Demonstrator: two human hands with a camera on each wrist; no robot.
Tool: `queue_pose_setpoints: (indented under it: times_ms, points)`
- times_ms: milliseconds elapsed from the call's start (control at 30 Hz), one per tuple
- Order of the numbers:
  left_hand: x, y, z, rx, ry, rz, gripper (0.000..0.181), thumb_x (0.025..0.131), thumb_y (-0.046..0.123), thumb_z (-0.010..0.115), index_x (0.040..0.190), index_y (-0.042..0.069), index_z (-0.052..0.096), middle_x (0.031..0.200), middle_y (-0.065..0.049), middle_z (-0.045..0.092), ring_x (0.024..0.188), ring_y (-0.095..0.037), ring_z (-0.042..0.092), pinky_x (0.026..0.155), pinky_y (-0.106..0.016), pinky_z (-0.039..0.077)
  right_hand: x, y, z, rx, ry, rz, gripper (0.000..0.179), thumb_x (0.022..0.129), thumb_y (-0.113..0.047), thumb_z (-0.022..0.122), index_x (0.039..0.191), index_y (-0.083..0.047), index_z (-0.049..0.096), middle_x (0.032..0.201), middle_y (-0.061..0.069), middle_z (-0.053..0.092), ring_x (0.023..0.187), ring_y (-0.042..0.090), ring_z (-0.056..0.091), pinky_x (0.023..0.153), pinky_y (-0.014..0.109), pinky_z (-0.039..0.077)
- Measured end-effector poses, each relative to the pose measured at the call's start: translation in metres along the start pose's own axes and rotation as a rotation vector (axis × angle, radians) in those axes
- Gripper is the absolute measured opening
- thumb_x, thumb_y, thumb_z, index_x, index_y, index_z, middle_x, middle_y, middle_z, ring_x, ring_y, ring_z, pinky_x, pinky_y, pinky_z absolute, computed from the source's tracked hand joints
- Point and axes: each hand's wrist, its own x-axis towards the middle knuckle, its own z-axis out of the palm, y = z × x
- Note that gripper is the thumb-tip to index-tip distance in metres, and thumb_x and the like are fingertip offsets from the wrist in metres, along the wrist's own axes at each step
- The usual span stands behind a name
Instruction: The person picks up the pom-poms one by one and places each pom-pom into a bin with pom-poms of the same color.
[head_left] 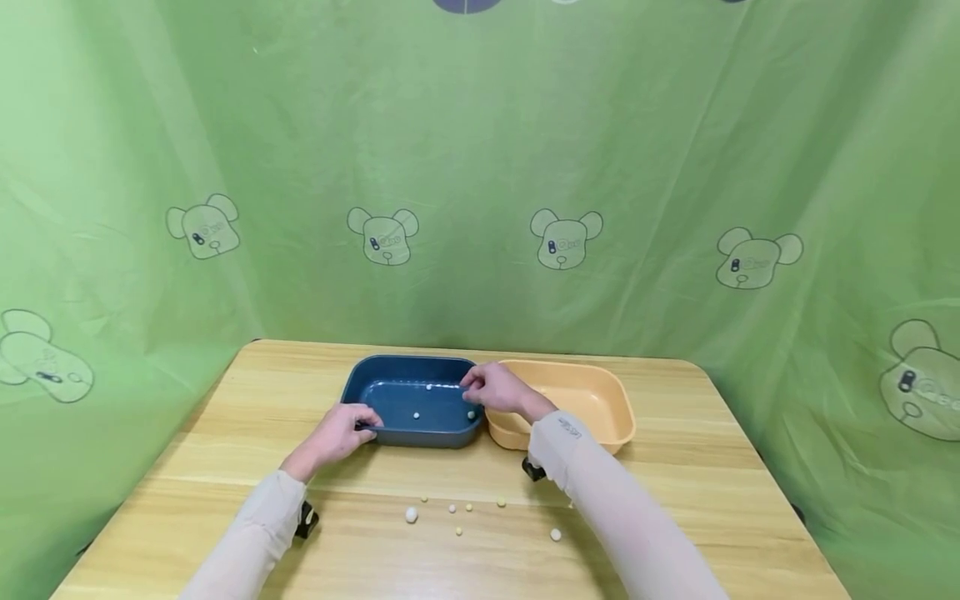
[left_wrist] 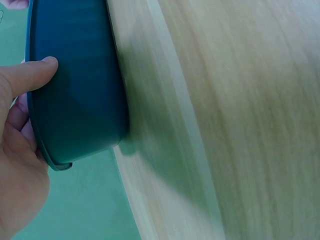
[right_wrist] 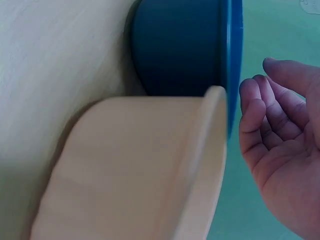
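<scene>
A dark blue basin (head_left: 420, 438) stands left of centre on the table, with 3 small pale balls (head_left: 416, 415) inside it. My left hand (head_left: 337, 432) grips its front left corner. In the left wrist view, the thumb (left_wrist: 42, 72) lies on the outer wall and the other fingers are behind the rim. My right hand (head_left: 501, 389) hovers over the blue basin's right end, beside the peach basin (head_left: 596, 408). In the right wrist view its fingers (right_wrist: 252, 112) are loosely bent, the thumb stands apart, and nothing shows between them.
Several small white and yellow balls lie on the wooden table (head_left: 360, 542) in front of the basins, including a larger white ball (head_left: 411, 515) and another white ball (head_left: 556, 534). The two basins stand side by side. A green curtain (head_left: 480, 292) hangs around the table's back and sides.
</scene>
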Motion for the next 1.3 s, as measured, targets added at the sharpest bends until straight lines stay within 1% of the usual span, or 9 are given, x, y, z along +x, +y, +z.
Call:
queue_pose_setpoints:
  times_ms: [133,233,333,433,700,800,1000,1167,1300]
  points:
    - [0.001,0.000,-0.001,-0.003,-0.003,0.002,0.018,0.077,-0.003,0.071,0.087,0.013,0.070,0.088,0.003,0.066,0.086,-0.018,0.062,0.081,-0.037,0.052,-0.012,-0.003,-0.010,-0.001,0.015,-0.018,0.015,0.087,-0.009,0.065,0.099,-0.002,0.067,0.079,0.000,0.061,0.073,0.013,0.055,0.066,0.026,0.048]
    - [0.002,0.001,-0.001,0.001,-0.002,0.005,0.019,0.077,-0.003,0.071,0.087,0.013,0.070,0.087,0.003,0.066,0.085,-0.018,0.062,0.080,-0.038,0.052,-0.022,-0.002,-0.016,-0.010,0.029,-0.064,0.013,0.085,-0.008,0.066,0.095,-0.001,0.069,0.078,0.000,0.063,0.072,0.013,0.056,0.068,0.026,0.050]
    - [0.001,0.001,-0.002,0.004,-0.004,0.001,0.019,0.077,-0.003,0.071,0.087,0.013,0.070,0.087,0.003,0.066,0.085,-0.018,0.062,0.080,-0.038,0.052,-0.034,0.005,-0.021,-0.021,0.024,-0.108,0.012,0.085,-0.007,0.067,0.094,0.001,0.069,0.077,-0.001,0.063,0.071,0.011,0.056,0.068,0.026,0.050]
    - [0.000,0.001,-0.002,0.004,-0.011,-0.006,0.019,0.077,-0.003,0.071,0.087,0.013,0.070,0.088,0.003,0.067,0.086,-0.018,0.062,0.081,-0.038,0.052,-0.050,0.011,-0.025,-0.029,0.015,-0.114,0.012,0.085,-0.007,0.066,0.094,0.001,0.068,0.078,-0.002,0.064,0.073,0.010,0.058,0.069,0.026,0.051]
    - [-0.002,0.002,-0.003,0.007,-0.014,0.000,0.018,0.077,-0.003,0.071,0.087,0.012,0.070,0.087,0.002,0.067,0.085,-0.019,0.063,0.080,-0.038,0.052,-0.098,0.022,-0.037,-0.059,-0.009,-0.120,0.010,0.086,-0.008,0.067,0.093,-0.001,0.069,0.079,-0.004,0.065,0.074,0.009,0.059,0.069,0.026,0.052]
    - [-0.003,0.001,-0.001,0.003,-0.014,-0.005,0.019,0.077,-0.003,0.071,0.088,0.012,0.070,0.087,0.003,0.067,0.085,-0.018,0.063,0.080,-0.037,0.052,-0.115,0.030,-0.037,-0.079,-0.014,-0.122,0.008,0.085,-0.010,0.068,0.091,-0.005,0.069,0.079,-0.008,0.064,0.074,0.006,0.058,0.070,0.024,0.051]
    - [-0.003,0.001,0.000,-0.010,-0.014,-0.024,0.019,0.077,-0.003,0.071,0.087,0.013,0.070,0.087,0.004,0.067,0.085,-0.018,0.062,0.080,-0.038,0.052,-0.143,0.044,-0.033,-0.093,-0.047,-0.141,0.006,0.085,-0.009,0.067,0.091,-0.008,0.069,0.080,-0.005,0.065,0.074,0.005,0.058,0.068,0.024,0.052]
    - [-0.002,0.002,0.001,-0.013,-0.014,-0.017,0.018,0.077,-0.003,0.071,0.087,0.012,0.070,0.087,0.003,0.067,0.085,-0.018,0.062,0.080,-0.038,0.052,-0.162,0.051,-0.031,-0.084,-0.090,-0.134,0.008,0.085,-0.005,0.066,0.092,-0.006,0.069,0.081,-0.001,0.065,0.074,0.005,0.057,0.067,0.023,0.051]
    - [-0.002,0.001,0.000,-0.013,-0.010,-0.013,0.019,0.077,-0.004,0.071,0.086,0.012,0.070,0.086,0.003,0.067,0.085,-0.018,0.062,0.079,-0.038,0.052,-0.173,0.058,-0.026,-0.047,-0.146,-0.137,0.009,0.084,-0.003,0.067,0.092,-0.004,0.068,0.080,0.000,0.065,0.072,0.005,0.057,0.065,0.023,0.052]
